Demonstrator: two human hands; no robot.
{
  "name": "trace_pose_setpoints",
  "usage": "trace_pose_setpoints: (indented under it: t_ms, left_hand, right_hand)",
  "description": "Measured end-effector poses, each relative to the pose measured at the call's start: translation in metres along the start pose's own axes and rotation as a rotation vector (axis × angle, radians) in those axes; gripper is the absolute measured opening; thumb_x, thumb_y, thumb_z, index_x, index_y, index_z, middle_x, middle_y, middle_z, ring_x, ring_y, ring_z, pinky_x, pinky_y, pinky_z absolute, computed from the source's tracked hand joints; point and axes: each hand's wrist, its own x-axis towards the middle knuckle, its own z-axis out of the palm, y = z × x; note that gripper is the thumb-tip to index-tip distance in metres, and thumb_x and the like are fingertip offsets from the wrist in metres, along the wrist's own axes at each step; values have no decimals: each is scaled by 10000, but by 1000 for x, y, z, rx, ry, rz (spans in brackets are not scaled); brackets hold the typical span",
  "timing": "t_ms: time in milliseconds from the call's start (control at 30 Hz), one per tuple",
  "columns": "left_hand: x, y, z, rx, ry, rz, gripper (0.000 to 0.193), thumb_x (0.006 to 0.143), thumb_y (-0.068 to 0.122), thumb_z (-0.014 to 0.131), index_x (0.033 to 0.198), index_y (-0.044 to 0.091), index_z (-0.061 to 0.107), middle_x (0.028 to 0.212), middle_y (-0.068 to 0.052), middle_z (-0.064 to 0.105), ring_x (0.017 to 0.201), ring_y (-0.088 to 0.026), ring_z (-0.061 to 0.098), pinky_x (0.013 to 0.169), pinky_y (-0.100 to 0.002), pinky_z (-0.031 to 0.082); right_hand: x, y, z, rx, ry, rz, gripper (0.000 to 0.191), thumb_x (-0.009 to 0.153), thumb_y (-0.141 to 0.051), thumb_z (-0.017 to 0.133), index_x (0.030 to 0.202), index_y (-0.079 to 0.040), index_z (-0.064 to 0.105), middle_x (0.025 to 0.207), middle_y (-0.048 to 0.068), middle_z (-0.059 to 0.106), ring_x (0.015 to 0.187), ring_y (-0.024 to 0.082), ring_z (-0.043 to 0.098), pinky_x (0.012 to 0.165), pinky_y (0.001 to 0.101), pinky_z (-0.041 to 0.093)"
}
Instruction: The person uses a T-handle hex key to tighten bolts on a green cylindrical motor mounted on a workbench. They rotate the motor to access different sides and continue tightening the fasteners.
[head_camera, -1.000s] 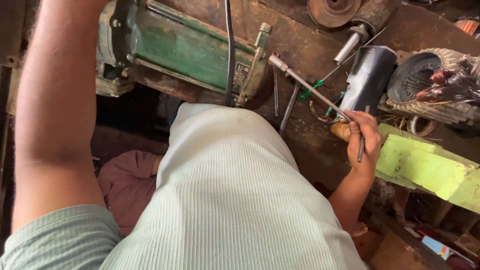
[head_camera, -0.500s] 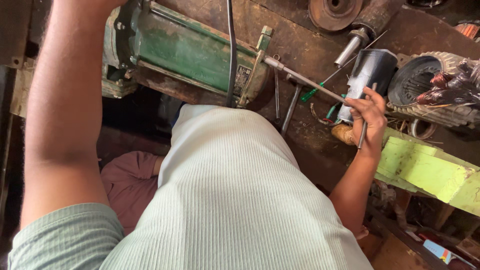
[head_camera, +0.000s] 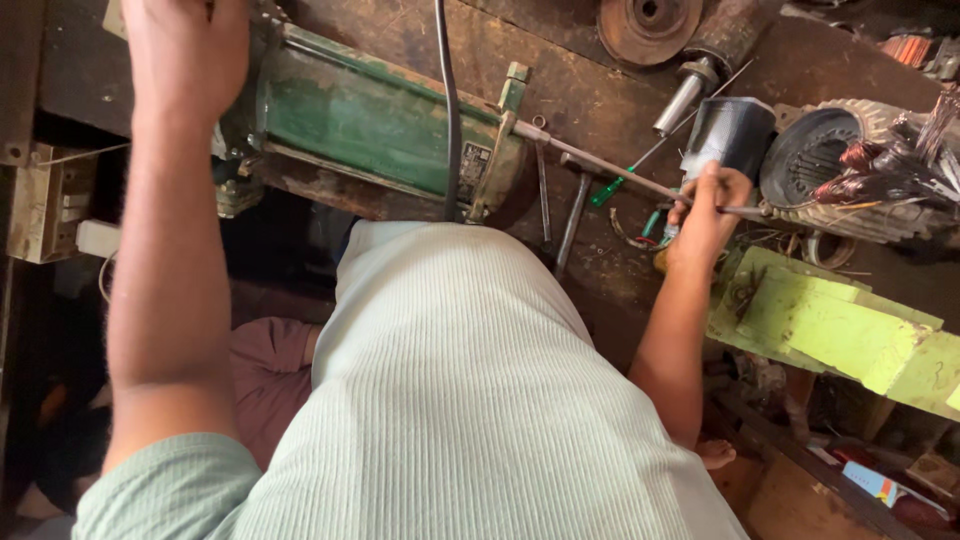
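Observation:
A green cylindrical motor housing (head_camera: 375, 120) lies on a worn wooden bench (head_camera: 560, 60). My left hand (head_camera: 185, 50) rests on its left end, fingers wrapped over the end cap. A long steel shaft (head_camera: 600, 165) sticks out of the housing's right end. My right hand (head_camera: 708, 200) is closed around a thin metal rod near the shaft's far end, beside a dark grey cylinder (head_camera: 735, 130). My pale ribbed shirt hides the bench's front edge.
A black cable (head_camera: 450, 100) crosses the housing. A green-handled screwdriver (head_camera: 615, 185) and loose spanners (head_camera: 570, 215) lie by the shaft. A wound stator with copper wire (head_camera: 860, 165) sits at right, a rusty disc (head_camera: 648, 25) at the back, yellow-green blocks (head_camera: 840, 325) lower right.
My right hand has risen from near the yellow-green blocks to the shaft's end by the dark cylinder. My left hand has come into view on the housing's end.

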Motion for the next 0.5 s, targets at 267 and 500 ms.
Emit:
trace_pose_setpoints:
  t_ms: [267,500]
  left_hand:
    - [-12,42,-5,-404,105,-58,100,1120,46,577,1093,-31,635,932,-180,695,822,-364,700,688,-447,511]
    - [-18,27,7,-18,151,-52,172,1123,173,647,1016,39,648,904,-189,681,859,-420,673,731,-502,512]
  right_hand:
    - [-29,8,4,-555,-53,-579,442,1177,-131,467,1535,-57,218,1197,175,635,1078,273,678,933,448,574]
    - [-10,-41,-1,-985,-140,40,456,1128,-239,481,1559,-135,377,840,145,697,652,236,640,662,434,527]
